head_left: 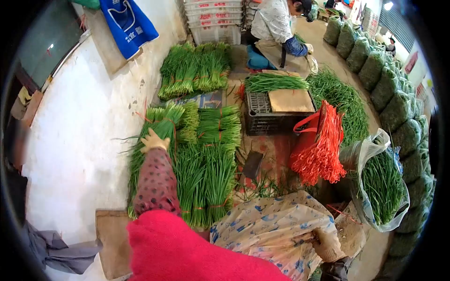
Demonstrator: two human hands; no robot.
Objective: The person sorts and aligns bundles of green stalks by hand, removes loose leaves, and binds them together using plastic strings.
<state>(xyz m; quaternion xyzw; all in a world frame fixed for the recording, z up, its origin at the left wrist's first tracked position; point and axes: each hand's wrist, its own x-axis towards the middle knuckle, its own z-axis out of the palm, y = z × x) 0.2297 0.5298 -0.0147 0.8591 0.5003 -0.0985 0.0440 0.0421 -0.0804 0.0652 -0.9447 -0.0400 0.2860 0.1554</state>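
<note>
My left hand point(154, 140), in a pale yellow glove, reaches forward from a dotted maroon sleeve. Its fingers are spread and lie against a bundle of long green stalks point(166, 122) tied with a red band. More tied bundles point(206, 180) lie in rows beneath and beside it. At the lower right, a beige knitted shape point(329, 246) at the edge of the patterned apron point(276, 225) looks like my gloved right hand. Its fingers cannot be made out.
A black crate point(269, 122) holds stalks and a board. Beside it are red ties point(321, 145), loose stalks point(344, 100) and a plastic-lined container point(383, 187). Another person point(274, 28) sits behind the crate. Full sacks point(375, 70) line the right; stacked baskets point(215, 21) stand behind.
</note>
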